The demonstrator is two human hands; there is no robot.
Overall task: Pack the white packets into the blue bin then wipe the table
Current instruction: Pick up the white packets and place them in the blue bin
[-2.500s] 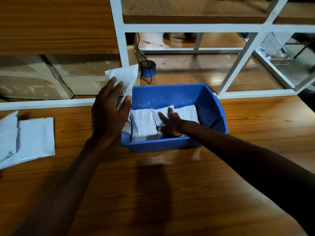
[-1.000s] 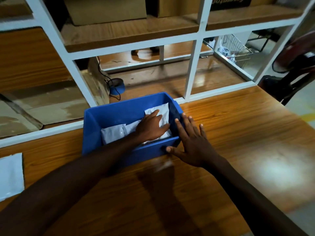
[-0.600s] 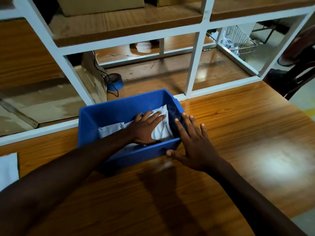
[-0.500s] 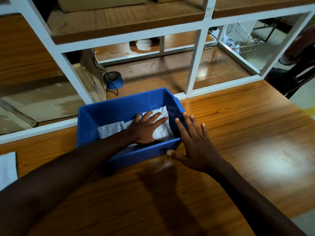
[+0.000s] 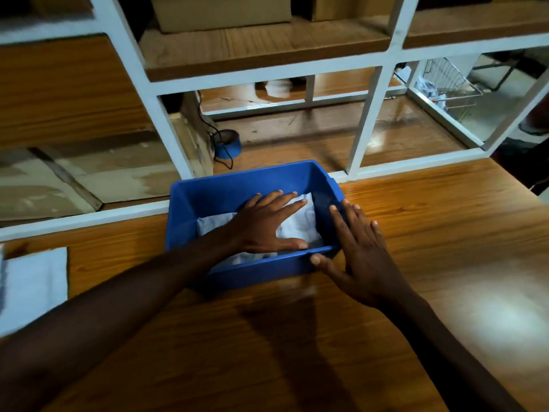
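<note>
While the right hand (image 5: 361, 257) braces the blue plastic bin (image 5: 205, 197), press the left hand's (image 5: 264, 224) spread fingers (image 5: 285, 200) flat, seating the white paper packets (image 5: 300, 226) level.

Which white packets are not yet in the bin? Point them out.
The packets at the table's far left edge, untouched. The other packets already lie inside the blue bin, pressed flat under the left hand.

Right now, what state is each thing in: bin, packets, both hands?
blue bin: upright on the table, partly filled.
packets in bin: lying flat, pressed down.
packets on table: unpacked, at left edge.
left hand: open, flat on packets.
right hand: open, against the bin's corner.
</note>
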